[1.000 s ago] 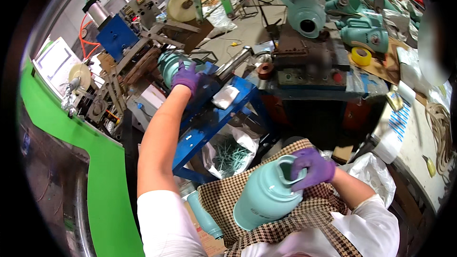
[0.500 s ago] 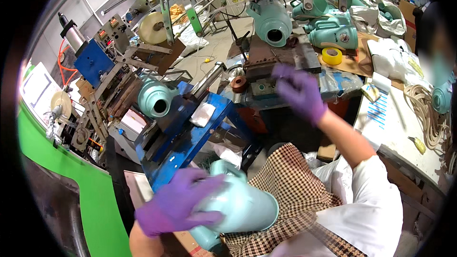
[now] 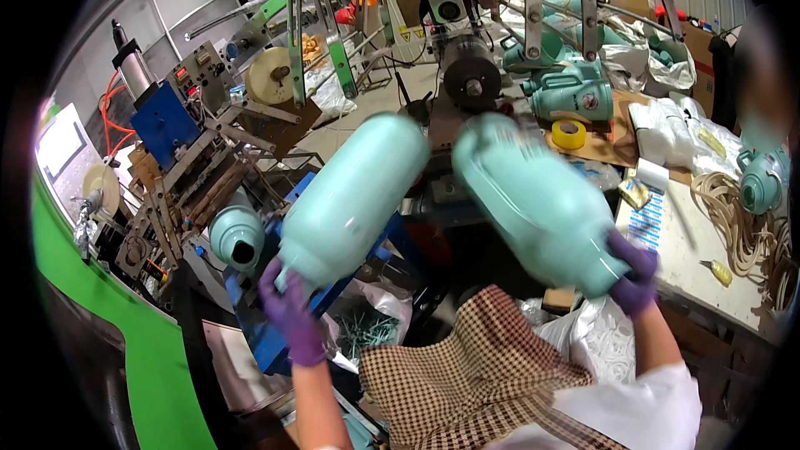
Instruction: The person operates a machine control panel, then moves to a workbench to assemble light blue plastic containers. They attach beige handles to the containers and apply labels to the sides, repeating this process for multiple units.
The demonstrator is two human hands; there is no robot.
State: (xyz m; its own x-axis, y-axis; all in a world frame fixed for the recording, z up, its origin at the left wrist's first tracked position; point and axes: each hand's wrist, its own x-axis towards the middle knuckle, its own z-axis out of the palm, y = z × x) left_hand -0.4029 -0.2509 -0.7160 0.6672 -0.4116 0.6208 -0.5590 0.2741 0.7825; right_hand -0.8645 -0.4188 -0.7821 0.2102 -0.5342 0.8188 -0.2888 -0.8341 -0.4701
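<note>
My left hand (image 3: 293, 317), in a purple glove, is closed at the narrow neck end of a mint-green thermos jug body (image 3: 358, 196). That jug is raised and tilted, its wide base toward the far right. My right hand (image 3: 635, 277), also gloved, grips the neck end of a second mint-green jug (image 3: 537, 204) with a side handle. Its base points toward the machine at the far left. The two jugs are apart, their bases close together. Behind them a dark round mandrel (image 3: 472, 75) on the machine stands bare.
Another mint-green jug (image 3: 237, 237) sits on a fixture at left, near the blue bench (image 3: 271, 342). More jugs (image 3: 571, 102) lie at the back right beside a yellow tape roll (image 3: 568, 134). A coil of pale cord (image 3: 733, 208) rests on the right table. Metal linkage arms (image 3: 533, 4) hang overhead.
The jug on the machine has come off the mandrel and is now in my right hand. My left hand has lifted its jug from my lap, up toward the machine.
</note>
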